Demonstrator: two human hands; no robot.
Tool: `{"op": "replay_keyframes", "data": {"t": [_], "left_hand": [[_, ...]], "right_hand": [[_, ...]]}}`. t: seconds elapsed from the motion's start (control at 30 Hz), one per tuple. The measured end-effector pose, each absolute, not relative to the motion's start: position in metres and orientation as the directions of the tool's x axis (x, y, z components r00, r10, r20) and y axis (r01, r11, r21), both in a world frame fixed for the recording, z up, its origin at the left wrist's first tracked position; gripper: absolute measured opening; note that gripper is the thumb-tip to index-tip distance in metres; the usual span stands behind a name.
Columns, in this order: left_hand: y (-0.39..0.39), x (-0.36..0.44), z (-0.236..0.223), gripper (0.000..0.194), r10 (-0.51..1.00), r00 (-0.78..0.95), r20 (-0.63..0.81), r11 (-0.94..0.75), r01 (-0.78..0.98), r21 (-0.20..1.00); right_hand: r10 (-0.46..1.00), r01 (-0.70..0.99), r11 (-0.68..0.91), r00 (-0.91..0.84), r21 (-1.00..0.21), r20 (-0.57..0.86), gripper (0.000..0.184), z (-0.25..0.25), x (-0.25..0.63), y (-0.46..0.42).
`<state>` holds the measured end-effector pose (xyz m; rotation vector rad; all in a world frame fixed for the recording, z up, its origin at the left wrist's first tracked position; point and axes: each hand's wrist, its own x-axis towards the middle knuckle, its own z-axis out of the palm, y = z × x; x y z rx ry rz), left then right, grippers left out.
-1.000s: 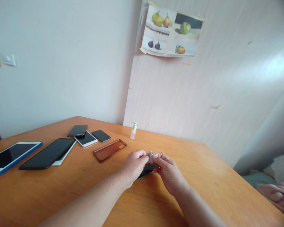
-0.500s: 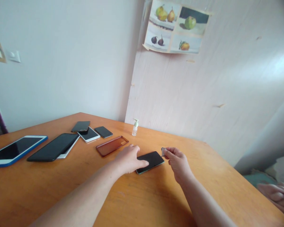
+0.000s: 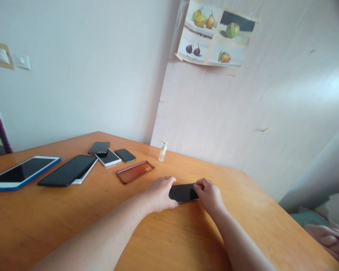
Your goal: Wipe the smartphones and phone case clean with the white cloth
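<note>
A black-screened smartphone (image 3: 183, 193) lies face up on the wooden table (image 3: 169, 241). Around its left end is my left hand (image 3: 161, 194), thumb at the near edge and fingers at the far edge. My right hand (image 3: 210, 194) is closed in a pinch over the phone's right end. What it pinches is nearly hidden; half a second ago a small greyish-white piece, perhaps cloth, showed in those fingertips. To the left of the phone rests a translucent reddish-brown phone case (image 3: 135, 172). A small clear pump bottle (image 3: 162, 152) with a pale green top stands behind.
On the left lie a tablet in a blue case (image 3: 25, 173), a large black tablet (image 3: 69, 171) over a white device (image 3: 84, 177), a white phone (image 3: 109, 158) and two dark phones (image 3: 125, 155), (image 3: 99, 147). Walls rise behind the table; fruit paintings (image 3: 216, 34) hang there.
My right hand has come left and down onto the phone's right end. My left hand has shifted right, its thumb going from the screen to the near edge. The phone has turned slightly.
</note>
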<state>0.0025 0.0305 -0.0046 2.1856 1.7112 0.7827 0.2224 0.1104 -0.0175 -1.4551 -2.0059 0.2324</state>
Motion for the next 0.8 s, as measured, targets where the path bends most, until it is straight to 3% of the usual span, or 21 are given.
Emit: {"op": "replay_keyframes", "data": {"t": [0.13, 0.3, 0.5, 0.57, 0.67, 0.8], "left_hand": [[0.033, 0.003, -0.008, 0.082, 0.957, 0.152, 0.247, -0.262, 0.818, 0.512], [0.033, 0.0, -0.004, 0.081, 0.973, 0.129, 0.19, -0.212, 0.823, 0.526], [0.033, 0.001, -0.003, 0.085, 0.977, 0.125, 0.175, -0.202, 0.811, 0.549], [0.033, 0.001, -0.003, 0.084, 0.975, 0.126, 0.181, -0.206, 0.809, 0.55], [0.034, 0.002, -0.004, 0.083, 0.973, 0.12, 0.199, -0.212, 0.81, 0.547], [0.034, 0.001, -0.004, 0.085, 0.971, 0.113, 0.212, -0.214, 0.81, 0.546]], "right_hand": [[0.912, 0.828, 0.376, -0.249, -0.416, 0.327, 0.021, -0.017, 0.226, 0.113], [0.885, 0.827, 0.45, -0.362, -0.338, 0.294, 0.023, -0.012, 0.23, 0.112], [0.923, 0.891, 0.308, -0.195, -0.333, 0.333, 0.018, -0.015, 0.229, 0.111], [0.906, 0.865, 0.363, -0.241, -0.346, 0.347, 0.019, -0.015, 0.219, 0.104], [0.82, 0.741, 0.563, -0.447, -0.365, 0.357, 0.024, -0.015, 0.197, 0.085], [0.719, 0.667, 0.691, -0.596, -0.279, 0.357, 0.032, -0.011, 0.184, 0.072]]}}
